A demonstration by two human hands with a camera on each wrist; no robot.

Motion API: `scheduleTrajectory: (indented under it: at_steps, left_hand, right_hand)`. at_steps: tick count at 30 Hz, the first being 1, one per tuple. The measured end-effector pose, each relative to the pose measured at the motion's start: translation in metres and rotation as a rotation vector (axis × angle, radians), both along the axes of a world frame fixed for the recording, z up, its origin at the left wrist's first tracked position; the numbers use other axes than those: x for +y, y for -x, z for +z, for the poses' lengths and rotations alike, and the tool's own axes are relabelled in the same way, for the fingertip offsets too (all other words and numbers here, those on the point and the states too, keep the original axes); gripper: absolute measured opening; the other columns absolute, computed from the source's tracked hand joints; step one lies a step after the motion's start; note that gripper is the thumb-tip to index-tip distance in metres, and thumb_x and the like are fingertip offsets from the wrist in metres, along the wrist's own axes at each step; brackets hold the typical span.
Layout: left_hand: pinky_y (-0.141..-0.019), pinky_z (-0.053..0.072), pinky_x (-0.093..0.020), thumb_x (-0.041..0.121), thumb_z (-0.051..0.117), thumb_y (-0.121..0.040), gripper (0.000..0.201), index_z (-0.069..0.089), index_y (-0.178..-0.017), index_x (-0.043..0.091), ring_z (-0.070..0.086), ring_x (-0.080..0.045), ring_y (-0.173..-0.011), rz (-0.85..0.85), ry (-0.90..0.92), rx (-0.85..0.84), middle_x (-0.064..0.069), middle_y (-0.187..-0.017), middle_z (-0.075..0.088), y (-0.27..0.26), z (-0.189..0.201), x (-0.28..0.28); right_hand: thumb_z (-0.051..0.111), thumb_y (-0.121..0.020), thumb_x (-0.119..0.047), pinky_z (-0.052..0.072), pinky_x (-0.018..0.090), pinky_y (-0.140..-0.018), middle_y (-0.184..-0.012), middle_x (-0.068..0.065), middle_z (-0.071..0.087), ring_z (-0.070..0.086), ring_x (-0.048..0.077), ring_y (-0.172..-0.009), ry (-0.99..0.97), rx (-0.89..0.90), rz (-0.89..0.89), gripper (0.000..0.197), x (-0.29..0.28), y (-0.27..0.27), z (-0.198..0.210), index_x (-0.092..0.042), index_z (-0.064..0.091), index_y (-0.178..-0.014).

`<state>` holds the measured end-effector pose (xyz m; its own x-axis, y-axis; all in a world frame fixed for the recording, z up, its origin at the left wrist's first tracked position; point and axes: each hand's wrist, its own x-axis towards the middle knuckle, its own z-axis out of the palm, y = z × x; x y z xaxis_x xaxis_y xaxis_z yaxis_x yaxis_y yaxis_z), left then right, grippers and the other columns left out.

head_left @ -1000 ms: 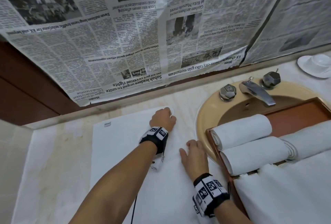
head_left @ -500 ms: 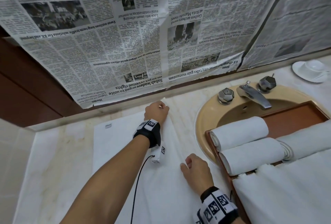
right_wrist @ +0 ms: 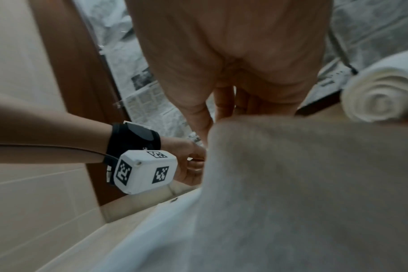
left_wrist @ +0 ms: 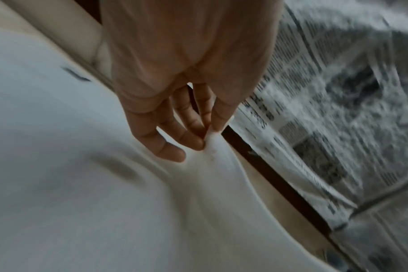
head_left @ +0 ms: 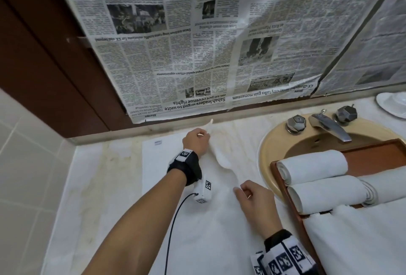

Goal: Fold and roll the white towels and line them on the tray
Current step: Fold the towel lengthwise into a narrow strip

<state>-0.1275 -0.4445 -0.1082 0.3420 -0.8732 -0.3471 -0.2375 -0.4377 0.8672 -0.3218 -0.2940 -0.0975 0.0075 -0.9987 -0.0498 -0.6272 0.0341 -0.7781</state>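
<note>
Newspaper (head_left: 197,54) headlined "Sabah leaders urged to unite" backs the counter (head_left: 105,164), where the left hand (head_left: 195,142) and right hand (head_left: 256,197) pinch the spread towel's (head_left: 197,230) lifted right edge.

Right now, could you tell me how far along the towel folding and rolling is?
Done: two rolled towels lie side by side in the wooden tray, with part of another roll beside them. In hand: the left hand and right hand each pinch the right edge of the flat towel on the counter, lifting it to fold. Left: finishing that fold, rolling it, and the unrolled towels draped over the tray's near end.
</note>
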Motion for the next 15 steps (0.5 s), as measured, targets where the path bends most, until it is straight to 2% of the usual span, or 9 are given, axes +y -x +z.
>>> scheduleTrajectory:
  at_steps: [4,6,8,10,12,15]
  left_hand:
    - [-0.069,0.059,-0.036,0.027,0.065,-0.091,0.007,0.067,-0.084,0.026,0.072,-0.018,-0.083,0.147,-0.01,0.227,-0.002,-0.092,0.075,-0.049,-0.003,0.019]
    - [-0.068,0.054,-0.034,0.025,0.065,-0.092,0.008,0.065,-0.083,0.025,0.069,-0.016,-0.08,0.186,-0.013,0.295,-0.001,-0.091,0.073,-0.076,-0.004,0.027]
    - [-0.066,0.049,-0.03,0.023,0.065,-0.093,0.008,0.064,-0.084,0.025,0.066,-0.013,-0.076,0.21,-0.018,0.313,0.0,-0.087,0.07,-0.101,-0.005,0.036]
    - [-0.064,0.047,-0.027,0.021,0.064,-0.093,0.006,0.064,-0.087,0.023,0.063,-0.013,-0.074,0.228,-0.017,0.32,0.0,-0.082,0.067,-0.123,-0.006,0.046]
    - [-0.063,0.046,-0.027,0.021,0.065,-0.092,0.005,0.065,-0.088,0.022,0.062,-0.014,-0.072,0.268,-0.024,0.3,-0.001,-0.081,0.066,-0.143,-0.009,0.054]
    - [-0.059,0.047,-0.028,0.021,0.067,-0.089,0.005,0.067,-0.084,0.02,0.064,-0.02,-0.07,0.338,-0.046,0.249,-0.005,-0.081,0.069,-0.169,-0.022,0.062]
  right_hand:
    - [0.065,-0.089,-0.023,0.033,0.017,-0.054,-0.063,-0.009,0.049,0.05,0.01,-0.06,0.098,0.117,0.127,0.022,0.009,-0.031,0.021,-0.024,0.051,-0.073]
    - [0.062,-0.091,-0.024,0.034,0.024,-0.055,-0.067,-0.01,0.045,0.047,0.011,-0.06,0.133,0.176,0.201,0.022,0.013,-0.053,0.03,-0.023,0.049,-0.074]
    - [0.06,-0.092,-0.024,0.037,0.03,-0.054,-0.07,-0.01,0.045,0.048,0.015,-0.06,0.186,0.216,0.274,0.021,0.017,-0.078,0.035,-0.022,0.048,-0.075]
    - [0.059,-0.09,-0.025,0.04,0.031,-0.052,-0.073,-0.005,0.051,0.053,0.021,-0.059,0.227,0.264,0.346,0.017,0.02,-0.103,0.037,-0.02,0.05,-0.077]
    - [0.057,-0.09,-0.027,0.036,0.03,-0.05,-0.077,-0.002,0.055,0.056,0.024,-0.06,0.216,0.303,0.423,0.015,0.024,-0.128,0.034,-0.018,0.052,-0.08]
    - [0.062,-0.087,-0.023,0.028,0.027,-0.046,-0.074,-0.001,0.055,0.053,0.022,-0.052,0.198,0.346,0.514,0.015,0.029,-0.158,0.016,-0.017,0.052,-0.077]
